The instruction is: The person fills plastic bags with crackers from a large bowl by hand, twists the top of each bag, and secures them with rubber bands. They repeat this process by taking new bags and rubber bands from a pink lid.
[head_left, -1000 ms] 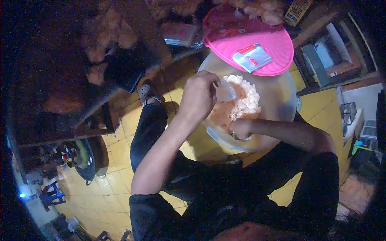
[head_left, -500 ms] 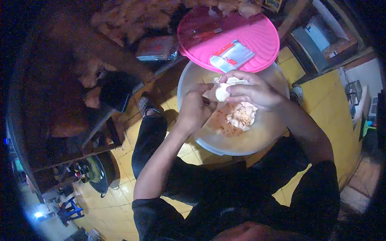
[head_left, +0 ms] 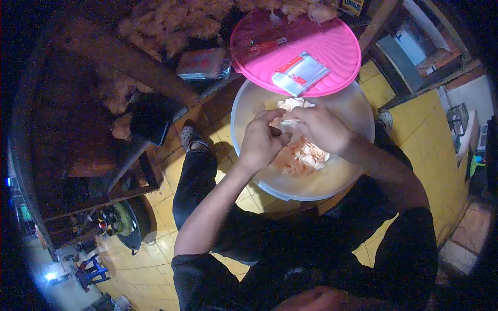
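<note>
A large translucent tub [head_left: 244,111] stands between the knees, with both hands over it. My left hand [head_left: 262,140] has its fingers pinched on what looks like a thin clear plastic bag [head_left: 296,127], seen only partly. Close against it, my right hand [head_left: 324,129] is curled with its knuckles up, and its fingertips are mostly hidden at the bag. Pale thin chips [head_left: 310,155] lie in a heap in the tub below the hands. More pale chips [head_left: 295,103] show just beyond the fingers.
A pink lid [head_left: 337,46] rests over the tub's far rim, carrying a pack of clear bags [head_left: 301,73]. Another plastic-wrapped pack [head_left: 202,65] sits on the wooden bench to the left. A dark pan [head_left: 136,223] is low at left, above yellow tiles [head_left: 161,249].
My right hand has turned knuckles-up and moved down against my left hand. The pale chips it held are now out of sight in its fingers. My left hand has shifted slightly right.
</note>
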Demonstrator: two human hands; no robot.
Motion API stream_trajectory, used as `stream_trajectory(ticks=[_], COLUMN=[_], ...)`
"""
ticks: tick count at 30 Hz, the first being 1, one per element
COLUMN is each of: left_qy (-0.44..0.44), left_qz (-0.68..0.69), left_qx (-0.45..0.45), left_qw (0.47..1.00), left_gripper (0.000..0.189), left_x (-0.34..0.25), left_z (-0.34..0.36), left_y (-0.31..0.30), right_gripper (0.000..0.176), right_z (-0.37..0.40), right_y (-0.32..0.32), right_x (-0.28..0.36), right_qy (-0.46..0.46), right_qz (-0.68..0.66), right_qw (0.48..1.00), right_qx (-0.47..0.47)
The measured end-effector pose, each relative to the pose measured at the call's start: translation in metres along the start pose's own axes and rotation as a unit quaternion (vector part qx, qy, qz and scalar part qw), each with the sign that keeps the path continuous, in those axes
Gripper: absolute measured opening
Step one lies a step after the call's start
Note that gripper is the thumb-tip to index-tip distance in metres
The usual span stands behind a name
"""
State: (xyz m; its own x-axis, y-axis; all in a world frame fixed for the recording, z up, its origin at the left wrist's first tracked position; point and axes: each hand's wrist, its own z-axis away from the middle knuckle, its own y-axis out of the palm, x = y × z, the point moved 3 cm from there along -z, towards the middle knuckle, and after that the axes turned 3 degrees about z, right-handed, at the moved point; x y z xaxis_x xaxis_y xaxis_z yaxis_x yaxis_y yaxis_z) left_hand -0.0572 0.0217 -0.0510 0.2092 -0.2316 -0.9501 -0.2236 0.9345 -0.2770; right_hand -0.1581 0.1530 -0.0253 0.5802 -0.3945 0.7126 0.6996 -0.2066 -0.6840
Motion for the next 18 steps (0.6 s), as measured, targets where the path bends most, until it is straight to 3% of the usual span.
stream_trajectory(ticks=[2, 8, 12, 13, 14, 16, 17, 18], left_qy=[0.02, 0.052, 0.059, 0.114, 0.115, 0.184, 0.184, 0.117], left_qz=[-0.028, -0.035, -0.055, -0.113, -0.114, -0.203, -0.204, -0.068], left_qx=[-0.006, -0.032, -0.056, -0.084, -0.084, -0.103, -0.104, -0.072], left_qw=[0.999, 0.998, 0.995, 0.983, 0.983, 0.956, 0.956, 0.988], left_gripper=[0.047, 0.041, 0.035, 0.033, 0.033, 0.03, 0.03, 0.028], left_x=[-0.002, -0.005, -0.021, -0.024, -0.024, -0.028, -0.029, -0.026], left_z=[0.001, 0.003, 0.006, 0.007, 0.006, 0.006, 0.007, 0.006], left_y=[-0.002, -0.015, -0.026, -0.028, -0.03, -0.033, -0.033, -0.032], right_gripper=[0.021, 0.026, 0.029, 0.028, 0.028, 0.03, 0.033, 0.033], right_z=[-0.002, -0.002, -0.004, -0.006, -0.008, -0.003, 0.0, 0.0], right_y=[0.003, -0.004, 0.007, 0.009, 0.007, 0.005, 0.003, 0.004], right_x=[-0.001, 0.003, -0.011, -0.011, -0.003, 0.012, 0.018, 0.018], right_qy=[-0.17, -0.01, -0.085, -0.118, -0.151, -0.143, -0.135, -0.135], right_qz=[0.101, 0.108, 0.099, 0.039, -0.02, 0.001, 0.023, 0.023], right_qw=[0.972, 0.982, 0.984, 0.984, 0.98, 0.98, 0.98, 0.98], right_qx=[-0.124, -0.157, -0.121, -0.127, -0.13, -0.136, -0.143, -0.145])
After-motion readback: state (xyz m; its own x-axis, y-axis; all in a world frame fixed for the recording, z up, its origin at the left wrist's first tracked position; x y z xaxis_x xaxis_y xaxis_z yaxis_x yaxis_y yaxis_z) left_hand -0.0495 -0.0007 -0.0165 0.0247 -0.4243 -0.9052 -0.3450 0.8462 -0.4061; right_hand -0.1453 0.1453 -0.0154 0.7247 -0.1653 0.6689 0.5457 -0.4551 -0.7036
